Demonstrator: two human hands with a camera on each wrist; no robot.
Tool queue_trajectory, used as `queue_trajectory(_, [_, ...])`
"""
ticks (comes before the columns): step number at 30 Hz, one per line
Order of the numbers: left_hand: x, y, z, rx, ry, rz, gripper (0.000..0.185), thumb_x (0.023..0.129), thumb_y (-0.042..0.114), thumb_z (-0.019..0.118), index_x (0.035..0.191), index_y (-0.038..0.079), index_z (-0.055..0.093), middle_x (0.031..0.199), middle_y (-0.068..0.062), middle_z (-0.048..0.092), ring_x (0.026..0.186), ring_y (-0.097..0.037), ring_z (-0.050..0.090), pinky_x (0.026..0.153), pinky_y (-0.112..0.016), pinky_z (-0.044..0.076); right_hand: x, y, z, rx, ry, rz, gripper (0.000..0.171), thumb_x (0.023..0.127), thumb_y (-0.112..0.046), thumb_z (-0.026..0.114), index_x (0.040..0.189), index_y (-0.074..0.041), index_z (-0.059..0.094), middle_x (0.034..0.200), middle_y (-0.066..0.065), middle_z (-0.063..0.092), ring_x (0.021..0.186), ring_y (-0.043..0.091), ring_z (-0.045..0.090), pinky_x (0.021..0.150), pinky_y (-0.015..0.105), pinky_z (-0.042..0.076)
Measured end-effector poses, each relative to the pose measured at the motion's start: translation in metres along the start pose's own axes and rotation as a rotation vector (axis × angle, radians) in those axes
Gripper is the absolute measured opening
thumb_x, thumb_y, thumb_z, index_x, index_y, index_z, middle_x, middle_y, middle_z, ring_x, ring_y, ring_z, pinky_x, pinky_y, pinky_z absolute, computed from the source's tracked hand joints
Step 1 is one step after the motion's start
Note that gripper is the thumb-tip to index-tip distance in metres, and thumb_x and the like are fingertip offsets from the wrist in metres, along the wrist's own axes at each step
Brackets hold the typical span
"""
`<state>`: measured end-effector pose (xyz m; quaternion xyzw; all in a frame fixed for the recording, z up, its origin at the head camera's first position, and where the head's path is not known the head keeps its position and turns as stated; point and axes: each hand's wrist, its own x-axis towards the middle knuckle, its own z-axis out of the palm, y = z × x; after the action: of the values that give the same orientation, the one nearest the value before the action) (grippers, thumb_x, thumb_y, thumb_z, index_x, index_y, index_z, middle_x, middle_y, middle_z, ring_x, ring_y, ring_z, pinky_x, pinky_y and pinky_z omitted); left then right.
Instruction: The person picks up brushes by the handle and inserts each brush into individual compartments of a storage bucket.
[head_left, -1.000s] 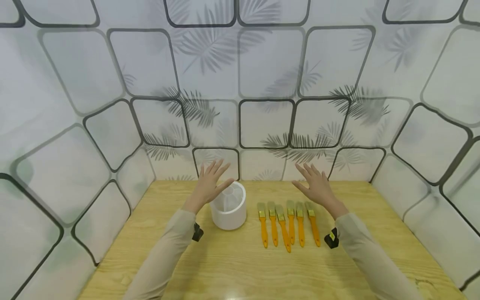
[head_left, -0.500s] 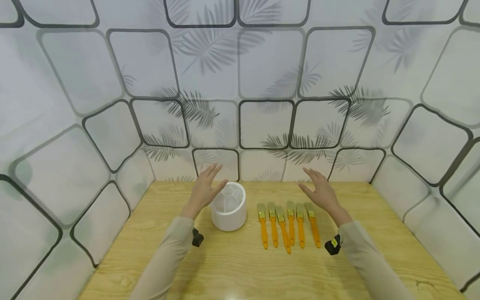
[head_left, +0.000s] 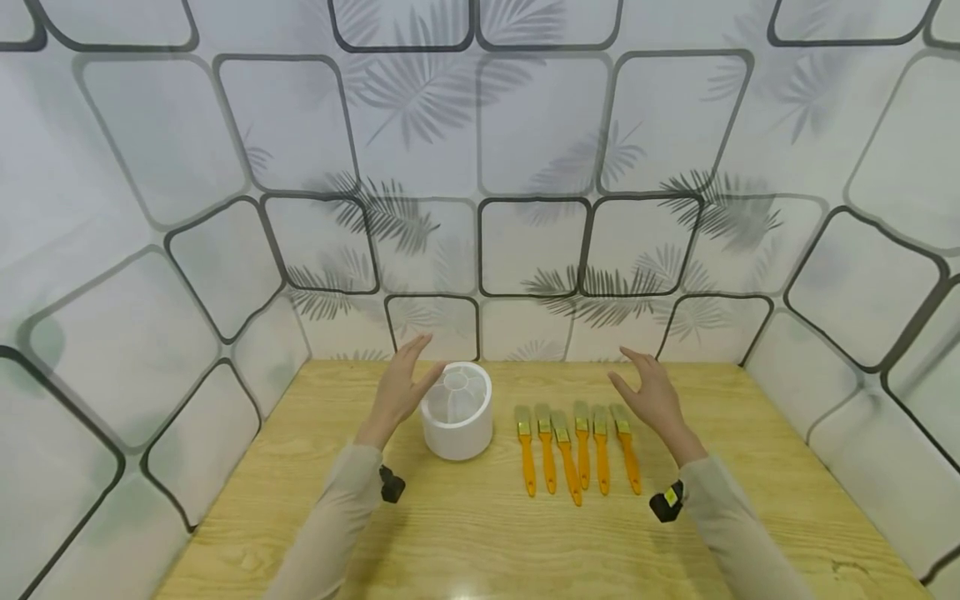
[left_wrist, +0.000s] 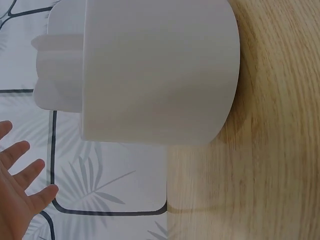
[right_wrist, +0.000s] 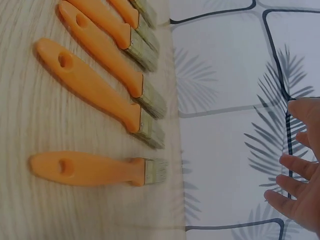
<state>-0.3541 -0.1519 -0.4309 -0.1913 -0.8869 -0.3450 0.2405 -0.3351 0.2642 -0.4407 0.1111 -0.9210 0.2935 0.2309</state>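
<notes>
A white round holder (head_left: pixel 457 411) with inner dividers stands on the wooden table (head_left: pixel 465 533); the left wrist view shows its plain side (left_wrist: pixel 155 70). To its right lie several orange-handled paintbrushes (head_left: pixel 576 446) in a row, bristles toward the wall, also seen in the right wrist view (right_wrist: pixel 97 92). My left hand (head_left: pixel 401 383) hovers just left of the holder with straight fingers, holding nothing. My right hand (head_left: pixel 651 392) hovers above the right end of the brush row, fingers straight and empty. Spread fingers (left_wrist: pixel 20 175) show at the left wrist view's edge, and fingers (right_wrist: pixel 300 185) at the right wrist view's edge.
Patterned walls (head_left: pixel 480 167) with dark rounded squares and leaf prints close in the table at the back and both sides. Bare wood lies in front of the holder and brushes. A black strap (head_left: pixel 392 483) sits on each wrist.
Both hands have drawn back slightly toward me and turned more edge-on, the palms facing inward. The holder and brushes have not moved.
</notes>
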Motion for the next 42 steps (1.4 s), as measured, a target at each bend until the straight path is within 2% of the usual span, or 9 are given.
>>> queue_trajectory(6, [-0.007,-0.008,0.002,-0.064,-0.008,-0.026,0.061,0.092,0.044,0.053,0.143,0.015,0.035,0.145,-0.01,0.037,0.133,-0.031,0.034,0.107,-0.054,0.03,-0.006,0.008,0.003,0.023,0.022,0.012,0.053,0.091,-0.026,0.06,0.134,-0.001,0.044,0.129,0.026,0.045,0.117,0.045,0.042,0.091,0.063,0.038])
queue_trajectory(11, [-0.011,-0.012,0.002,-0.081,-0.034,-0.062,0.062,0.092,0.045,0.053,0.143,0.015,0.034,0.146,-0.01,0.036,0.134,-0.03,0.033,0.108,-0.055,0.029,-0.011,0.015,0.006,0.035,0.034,0.011,0.051,0.09,-0.026,0.061,0.132,0.0,0.046,0.125,0.025,0.047,0.113,0.045,0.044,0.09,0.063,0.039])
queue_trajectory(17, [-0.018,-0.015,0.001,-0.113,-0.064,-0.105,0.064,0.092,0.047,0.051,0.145,0.018,0.031,0.148,-0.01,0.033,0.135,-0.032,0.031,0.107,-0.058,0.028,-0.018,0.019,0.008,0.044,0.01,0.057,0.053,0.091,-0.028,0.059,0.133,0.002,0.044,0.122,0.029,0.049,0.112,0.046,0.045,0.088,0.062,0.04])
queue_trajectory(27, [-0.03,-0.023,-0.001,-0.198,-0.096,-0.169,0.064,0.091,0.046,0.054,0.145,0.027,0.028,0.147,-0.009,0.033,0.131,-0.034,0.036,0.101,-0.065,0.031,-0.027,0.023,0.01,0.071,-0.017,0.117,0.052,0.091,-0.027,0.059,0.132,0.002,0.045,0.12,0.03,0.052,0.106,0.045,0.05,0.085,0.059,0.045])
queue_trajectory(38, [-0.037,-0.033,-0.002,-0.327,-0.129,-0.107,0.063,0.093,0.029,0.056,0.147,0.021,0.024,0.151,-0.012,0.024,0.132,-0.036,0.034,0.108,-0.057,0.027,-0.033,0.026,0.012,0.124,-0.023,0.193,0.052,0.092,-0.031,0.058,0.131,0.002,0.046,0.117,0.029,0.055,0.104,0.046,0.054,0.084,0.056,0.048])
queue_trajectory(40, [-0.038,-0.032,-0.003,-0.344,-0.147,-0.104,0.063,0.094,0.025,0.055,0.147,0.019,0.022,0.152,-0.013,0.022,0.132,-0.038,0.033,0.108,-0.058,0.026,-0.035,0.027,0.012,0.13,-0.019,0.204,0.052,0.092,-0.032,0.057,0.131,0.001,0.046,0.116,0.029,0.056,0.103,0.046,0.054,0.084,0.056,0.048])
queue_trajectory(42, [-0.04,-0.024,-0.007,-0.354,-0.164,-0.095,0.064,0.094,0.022,0.055,0.147,0.013,0.022,0.151,-0.017,0.021,0.131,-0.042,0.032,0.106,-0.06,0.026,-0.037,0.029,0.012,0.139,-0.019,0.22,0.051,0.092,-0.031,0.057,0.131,0.001,0.047,0.115,0.029,0.056,0.102,0.045,0.054,0.084,0.056,0.048])
